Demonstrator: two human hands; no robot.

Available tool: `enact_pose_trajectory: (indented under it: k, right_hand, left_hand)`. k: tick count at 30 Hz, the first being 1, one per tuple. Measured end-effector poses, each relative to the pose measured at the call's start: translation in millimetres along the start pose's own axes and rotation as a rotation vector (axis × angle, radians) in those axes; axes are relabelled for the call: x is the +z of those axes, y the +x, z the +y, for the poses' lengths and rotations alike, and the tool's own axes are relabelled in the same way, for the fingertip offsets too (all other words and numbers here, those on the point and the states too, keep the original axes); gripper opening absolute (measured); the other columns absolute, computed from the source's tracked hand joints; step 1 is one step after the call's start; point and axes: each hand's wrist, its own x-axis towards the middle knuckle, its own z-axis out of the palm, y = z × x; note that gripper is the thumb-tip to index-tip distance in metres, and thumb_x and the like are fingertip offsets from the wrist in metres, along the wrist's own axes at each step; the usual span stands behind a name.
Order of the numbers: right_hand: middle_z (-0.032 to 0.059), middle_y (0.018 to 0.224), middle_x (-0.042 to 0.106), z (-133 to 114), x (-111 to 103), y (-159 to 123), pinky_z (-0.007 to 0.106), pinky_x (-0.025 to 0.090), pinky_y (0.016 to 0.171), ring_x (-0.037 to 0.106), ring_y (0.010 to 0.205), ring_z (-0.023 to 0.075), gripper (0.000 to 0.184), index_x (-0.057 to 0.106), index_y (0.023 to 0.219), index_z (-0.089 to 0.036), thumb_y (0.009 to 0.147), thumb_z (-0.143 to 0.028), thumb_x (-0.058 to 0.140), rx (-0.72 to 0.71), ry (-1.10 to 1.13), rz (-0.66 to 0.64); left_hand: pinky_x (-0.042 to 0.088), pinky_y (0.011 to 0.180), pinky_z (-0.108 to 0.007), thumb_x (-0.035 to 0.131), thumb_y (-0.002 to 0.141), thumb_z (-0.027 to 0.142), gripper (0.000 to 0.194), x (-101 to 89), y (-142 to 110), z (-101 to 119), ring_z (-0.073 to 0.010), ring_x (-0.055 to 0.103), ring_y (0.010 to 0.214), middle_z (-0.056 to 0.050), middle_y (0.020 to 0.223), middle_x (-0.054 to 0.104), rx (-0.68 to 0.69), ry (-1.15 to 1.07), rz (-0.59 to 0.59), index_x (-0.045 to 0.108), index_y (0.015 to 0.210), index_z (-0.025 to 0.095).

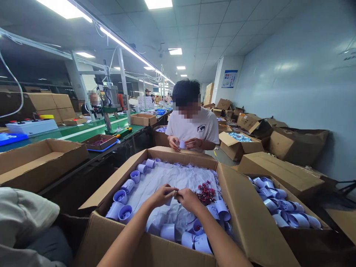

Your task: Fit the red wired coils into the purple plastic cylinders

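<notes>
Apparently both hands meet over the carton (119, 237), left grip (163, 194) and right grip (187, 198) with fingertips drawn together. A pale piece (168, 201) shows just under the left fingers, mostly hidden by them, so I cannot tell whether either grip is closed on it. Both forearms are cut off at the bottom edge, and the right one covers some of the cups behind it. Left of the grip, white cups (120, 196) line the carton's side, some with small contents too dim to name; nearer the wearer, more cups (168, 232) lie along the front wall. White sheeting (155, 178) spreads beneath the grip. Just right of it, red berry sprigs (205, 193) rest on the sheeting. Farther right, another box (306, 237) holds a heap of cups (279, 205). Beyond the grip, a co-worker (191, 128) holds a small cup (182, 144).
</notes>
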Motion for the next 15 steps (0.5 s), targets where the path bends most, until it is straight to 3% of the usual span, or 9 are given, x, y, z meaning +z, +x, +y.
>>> enact_pose_trajectory:
  k: [4,7,15]
  right_hand:
    - [0.0078,0.078,0.074,1.8,-1.5,-0.8,0.023,0.039,0.061,0.062,0.069,0.0153,0.021,0.071,0.082,-0.015,0.079,-0.016,0.05,0.047,0.053,-0.034]
    - [0.007,0.077,0.073,2.7,-2.7,-1.0,0.022,0.039,0.061,0.062,0.068,0.0144,0.022,0.071,0.078,-0.014,0.08,-0.015,0.049,0.072,0.085,-0.047]
    - [0.0044,0.07,0.07,-0.1,-1.4,-3.6,0.024,0.037,0.059,0.056,0.064,0.0138,0.021,0.069,0.075,-0.014,0.077,-0.009,0.049,0.082,0.162,-0.048]
  left_hand:
    - [0.045,0.074,-0.028,0.046,0.082,0.051,0.044,-5.1,1.7,6.7,-0.0181,0.057,0.08,-0.007,0.087,0.06,0.029,-0.095,0.131,0.072,0.083,0.017]
    - [0.045,0.076,-0.029,0.048,0.08,0.05,0.041,-7.8,2.3,7.9,-0.0189,0.057,0.082,-0.007,0.09,0.062,0.0,-0.14,0.179,0.071,0.083,0.016]
    - [0.044,0.077,-0.028,0.057,0.075,0.047,0.04,-2.1,-1.4,1.6,-0.0187,0.057,0.083,-0.005,0.095,0.061,-0.009,-0.104,-0.021,0.07,0.104,0.023]
